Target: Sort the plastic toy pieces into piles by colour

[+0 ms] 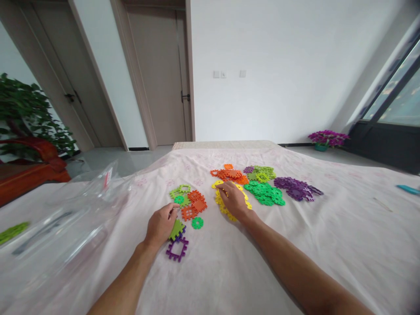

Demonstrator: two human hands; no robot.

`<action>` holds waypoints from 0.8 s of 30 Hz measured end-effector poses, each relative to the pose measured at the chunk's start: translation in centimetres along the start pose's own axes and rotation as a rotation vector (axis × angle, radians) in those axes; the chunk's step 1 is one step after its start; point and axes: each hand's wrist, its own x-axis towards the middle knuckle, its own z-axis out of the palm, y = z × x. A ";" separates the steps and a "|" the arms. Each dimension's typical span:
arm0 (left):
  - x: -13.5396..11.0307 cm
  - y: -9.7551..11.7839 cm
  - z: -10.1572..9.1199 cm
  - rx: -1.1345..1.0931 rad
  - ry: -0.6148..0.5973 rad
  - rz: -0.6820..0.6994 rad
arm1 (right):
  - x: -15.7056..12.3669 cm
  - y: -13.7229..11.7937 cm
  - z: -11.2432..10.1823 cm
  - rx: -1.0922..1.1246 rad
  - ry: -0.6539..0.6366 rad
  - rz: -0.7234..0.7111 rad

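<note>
My left hand (pixel 161 226) rests beside a loose mixed group of plastic pieces, its fingers curled together; what they hold, if anything, is hidden. Around it lie light green pieces (pixel 177 229), orange square pieces (pixel 198 205), a purple square frame (pixel 177 249) and a green flower-shaped disc (pixel 197 223). Over the yellow pile (pixel 226 211) reaches my right hand (pixel 233 199), partly covering it. Its fingertips are closed at a yellow flower-shaped piece (pixel 216 184) on the pile's far left edge.
Sorted by colour, an orange pile (pixel 232 174), a light green pile (pixel 265 173), a green pile (pixel 265 194) and a purple pile (pixel 297 189) lie on the cloth-covered table (pixel 328 245). Clear plastic packaging (pixel 75 232) spreads at left. A blue object (pixel 407 189) sits far right.
</note>
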 end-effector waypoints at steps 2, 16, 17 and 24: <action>0.0 0.1 -0.1 -0.005 0.015 0.005 | -0.6 -1.5 0.6 0.087 -0.123 -0.091; -0.9 2.0 -0.1 -0.212 0.263 0.039 | -3.2 -9.8 1.0 0.364 -0.539 -0.301; -0.9 2.2 -0.1 -0.220 0.281 0.051 | -3.3 -9.9 1.1 0.375 -0.536 -0.269; -1.1 2.4 -0.1 -0.208 0.178 0.046 | -2.9 -8.9 2.0 0.433 -0.428 -0.080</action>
